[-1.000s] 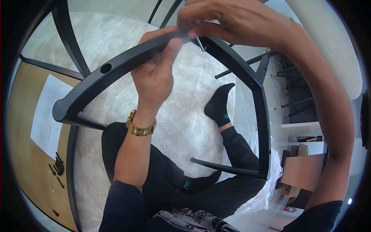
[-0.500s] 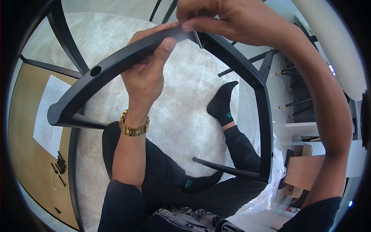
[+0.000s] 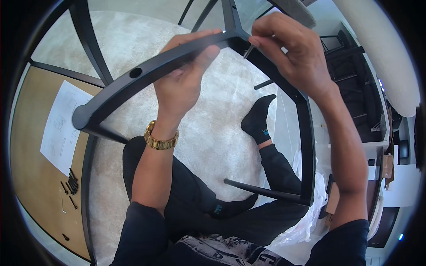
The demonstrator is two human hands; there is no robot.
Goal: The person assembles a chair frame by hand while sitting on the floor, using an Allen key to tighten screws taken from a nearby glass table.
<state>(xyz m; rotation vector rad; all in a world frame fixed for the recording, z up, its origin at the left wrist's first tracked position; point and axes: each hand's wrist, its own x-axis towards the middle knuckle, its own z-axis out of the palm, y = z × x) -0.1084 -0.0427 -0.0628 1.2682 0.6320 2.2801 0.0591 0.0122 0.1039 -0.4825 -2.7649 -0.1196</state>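
A black chair frame point(image 3: 116, 91) with legs is tilted up in front of me, over my lap. My left hand point(image 3: 179, 86) grips its curved rail near the far corner, thumb on the near side and fingers behind. At that corner, my right hand point(image 3: 290, 51) pinches a thin shiny hex key point(image 3: 248, 52) between thumb and fingers. The key's shaft lies against the inner side of the frame, just right of the corner. Where its tip sits I cannot make out.
On the left, a wood-topped table point(image 3: 33, 128) bears a printed sheet point(image 3: 60, 128), several black bolts point(image 3: 72, 182) and a small hex key point(image 3: 63, 205). A pale rug point(image 3: 213, 128) lies below. Clear plastic wrap point(image 3: 306, 221) and cardboard point(image 3: 387, 166) are at right.
My right hand has moved right and slightly down, with the hex key now slanting the other way. The frame and my left hand have shifted a little to the right.
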